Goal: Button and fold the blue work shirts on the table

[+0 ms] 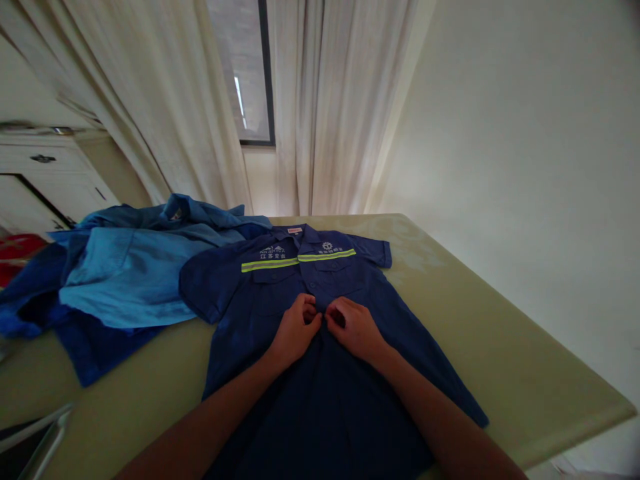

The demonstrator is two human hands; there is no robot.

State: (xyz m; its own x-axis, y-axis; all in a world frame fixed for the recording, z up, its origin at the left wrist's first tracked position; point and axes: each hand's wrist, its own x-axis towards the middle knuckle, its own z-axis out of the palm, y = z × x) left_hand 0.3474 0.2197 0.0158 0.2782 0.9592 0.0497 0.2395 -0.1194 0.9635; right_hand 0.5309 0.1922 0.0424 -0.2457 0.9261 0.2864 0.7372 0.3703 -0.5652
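Observation:
A dark blue short-sleeved work shirt (pixel 280 347) lies spread front up, its collar at the far end. Yellow-green reflective strips (pixel 270 265) cross the chest below white lettering and emblems. At the middle of the button front, my left hand (pixel 299 328) pinches the cloth with thumb and fingers. Close beside it on the right, my right hand (pixel 354 328) pinches the same front edge. The fingertips of both hands nearly meet, and whatever button sits between them is hidden.
Light blue and darker blue garments (pixel 130 273) are heaped on the left of the pale green table (pixel 450 307). Something red (pixel 20 253) shows at the far left. A metal-framed object (pixel 45 433) stands at the lower left. Curtains (pixel 345 100) and a white wall (pixel 525 133) lie beyond.

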